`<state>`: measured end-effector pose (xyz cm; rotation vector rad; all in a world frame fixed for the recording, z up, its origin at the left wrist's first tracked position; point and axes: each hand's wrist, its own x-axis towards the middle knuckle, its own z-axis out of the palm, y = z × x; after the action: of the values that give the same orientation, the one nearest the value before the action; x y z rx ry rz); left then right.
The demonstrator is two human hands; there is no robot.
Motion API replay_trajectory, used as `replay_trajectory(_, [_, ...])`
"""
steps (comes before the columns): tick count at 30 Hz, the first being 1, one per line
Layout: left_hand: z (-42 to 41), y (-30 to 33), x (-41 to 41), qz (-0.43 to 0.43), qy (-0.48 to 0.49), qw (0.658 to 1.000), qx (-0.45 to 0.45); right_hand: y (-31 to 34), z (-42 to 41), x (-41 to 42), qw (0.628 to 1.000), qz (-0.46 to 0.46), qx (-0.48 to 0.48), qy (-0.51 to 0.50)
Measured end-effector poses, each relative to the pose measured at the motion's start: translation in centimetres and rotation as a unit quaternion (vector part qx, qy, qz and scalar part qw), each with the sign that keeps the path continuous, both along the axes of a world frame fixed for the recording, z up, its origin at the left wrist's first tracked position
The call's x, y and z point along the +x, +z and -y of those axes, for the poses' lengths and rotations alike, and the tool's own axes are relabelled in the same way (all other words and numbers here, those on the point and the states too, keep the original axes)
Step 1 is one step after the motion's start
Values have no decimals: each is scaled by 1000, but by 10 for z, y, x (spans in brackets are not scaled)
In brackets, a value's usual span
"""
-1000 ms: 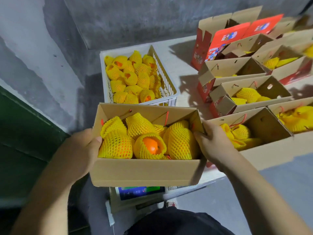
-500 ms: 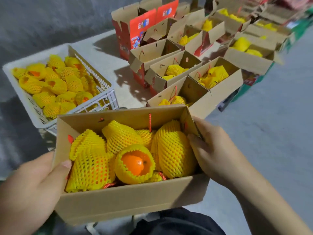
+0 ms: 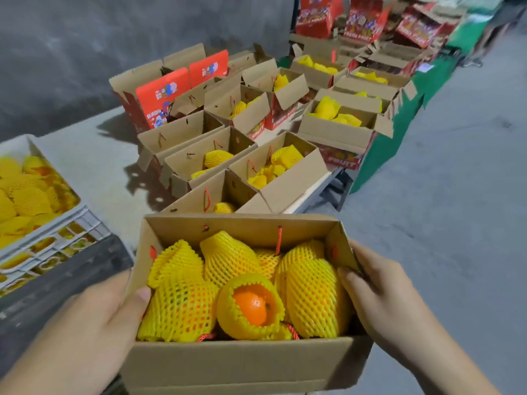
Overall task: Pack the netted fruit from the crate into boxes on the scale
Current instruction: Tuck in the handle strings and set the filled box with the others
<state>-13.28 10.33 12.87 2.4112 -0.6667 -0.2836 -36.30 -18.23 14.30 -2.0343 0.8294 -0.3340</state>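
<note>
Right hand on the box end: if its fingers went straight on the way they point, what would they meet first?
The right hand points left into the brown cardboard box; likely first the big yellow foam-netted fruit beside that wall.

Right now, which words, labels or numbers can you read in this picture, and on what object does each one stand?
"FRUIT": white letters on the red side of a packed box at the table's right edge.
"FRESH FRUIT": on a red carton at the far end; blurred, so only probably.
Red flaps of the open cartons at the back left: printed text too small to read.
Held box: no print visible.
</note>
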Motion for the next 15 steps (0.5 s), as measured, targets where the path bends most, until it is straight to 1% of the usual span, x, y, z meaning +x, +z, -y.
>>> replay_trajectory(1, [19, 4, -9, 1, -23, 1000, -4, 2, 19, -8, 1000, 0, -2, -7])
replay_trajectory(2, [38, 10, -16, -1, -23, 1000, -18, 5, 37, -16, 1000, 0, -2, -14])
replay_trajectory(4, [75, 20, -29, 0, -52, 999, -9, 11, 72, -27, 1000, 1, -1, -30])
replay_trajectory(7, [127, 31, -31, -18, -59, 998, 4, 20, 120, -30, 999, 9, 1, -54])
replay_trajectory(10, [172, 41, -16, -19, -60, 998, 0, 29, 162, -13, 999, 14, -9, -51])
replay_trajectory(15, [234, 42, 35, 46, -36, 998, -28, 36, 229, 38, 999, 29, -24, -35])
